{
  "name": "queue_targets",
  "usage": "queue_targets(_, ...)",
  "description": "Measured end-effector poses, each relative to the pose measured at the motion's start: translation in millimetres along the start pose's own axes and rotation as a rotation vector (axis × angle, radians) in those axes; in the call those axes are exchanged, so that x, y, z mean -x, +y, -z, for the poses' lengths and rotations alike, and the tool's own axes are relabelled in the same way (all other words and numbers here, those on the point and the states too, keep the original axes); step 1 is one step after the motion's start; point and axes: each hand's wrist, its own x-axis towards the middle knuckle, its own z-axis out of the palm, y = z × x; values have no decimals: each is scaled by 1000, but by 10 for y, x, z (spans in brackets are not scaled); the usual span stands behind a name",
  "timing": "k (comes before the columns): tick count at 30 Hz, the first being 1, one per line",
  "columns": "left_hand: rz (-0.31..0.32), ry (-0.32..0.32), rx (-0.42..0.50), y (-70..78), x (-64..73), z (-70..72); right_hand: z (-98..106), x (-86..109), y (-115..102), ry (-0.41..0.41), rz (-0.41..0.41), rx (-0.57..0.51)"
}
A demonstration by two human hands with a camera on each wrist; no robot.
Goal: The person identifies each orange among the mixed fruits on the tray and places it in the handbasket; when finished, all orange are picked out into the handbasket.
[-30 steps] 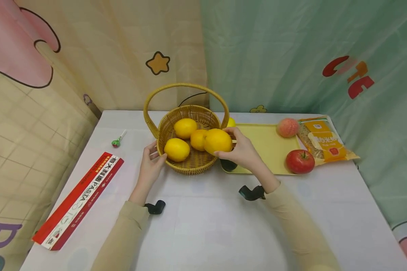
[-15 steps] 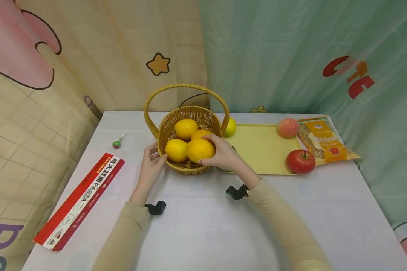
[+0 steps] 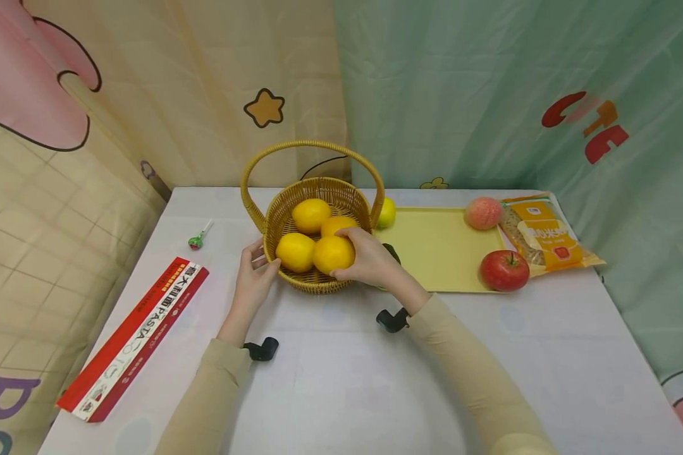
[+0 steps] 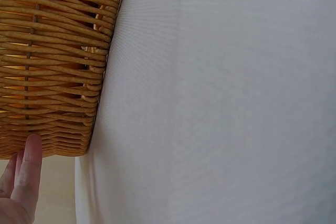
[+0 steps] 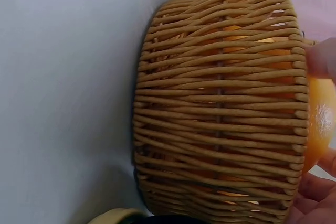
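A round wicker basket (image 3: 319,285) with a tall arched handle holds several yellow lemons. My right hand (image 3: 369,258) grips the lemon (image 3: 333,255) nearest the front right, down inside the rim, thumb in front and fingers behind. Other lemons lie beside it: one at front left (image 3: 296,252), one at the back (image 3: 311,215), and one partly covered (image 3: 338,225). At the basket's left side, my left hand (image 3: 253,273) holds the rim, thumb over the edge and fingers along the outer wall. The right wrist view shows the held lemon (image 5: 321,116) bulging above the woven edge.
Right of the basket lies a yellow tray (image 3: 441,249) with a peach (image 3: 484,213), a tomato (image 3: 504,271) and a dark item (image 3: 391,251) partly hidden. A yellow-green fruit (image 3: 386,213) and a grain bag (image 3: 546,235) are nearby. Leftward are a pasta box (image 3: 133,338) and lollipop (image 3: 196,241).
My right hand has carried the lemon leftward and down from the basket's right rim to the front right inside. The left hand has stayed at the rim.
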Motion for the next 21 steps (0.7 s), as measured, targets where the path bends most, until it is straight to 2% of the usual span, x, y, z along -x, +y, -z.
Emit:
queue_targets(8,3,8,-7,7,-2,-2,-64,-69,15,38,-33,69)
queue_targets(14,11,17,-7,14,-4,-16,-111,-111,0,32,-75,134)
queue_targets(21,1,23,-22,9,-8,-14,-116,-93,-8,31,-55,126)
